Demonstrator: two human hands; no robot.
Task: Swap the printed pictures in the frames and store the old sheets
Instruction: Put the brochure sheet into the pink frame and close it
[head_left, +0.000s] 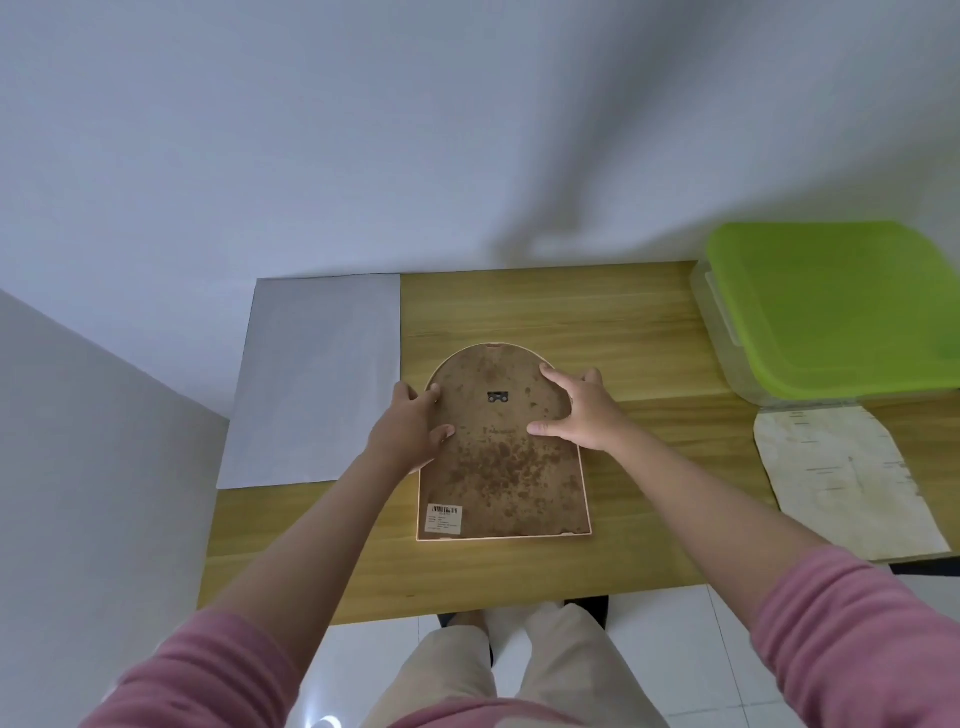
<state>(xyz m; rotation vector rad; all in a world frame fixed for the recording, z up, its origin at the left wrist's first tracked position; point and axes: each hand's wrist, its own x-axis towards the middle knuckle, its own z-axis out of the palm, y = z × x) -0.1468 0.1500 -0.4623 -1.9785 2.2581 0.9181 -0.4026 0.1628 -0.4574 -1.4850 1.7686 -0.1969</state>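
An arch-topped picture frame lies face down in the middle of the wooden table. Its brown stained backing board shows, with a small metal hanger and a barcode label. My left hand holds the frame's upper left edge, thumb on the backing. On the upper right part of the backing lies my right hand, its fingers spread. A large white sheet lies on the left of the table. An old, stained arch-shaped sheet lies at the right edge.
A clear plastic box with a green lid stands at the back right of the table. White walls close in behind and to the left. My legs and a white tiled floor show below the table's front edge.
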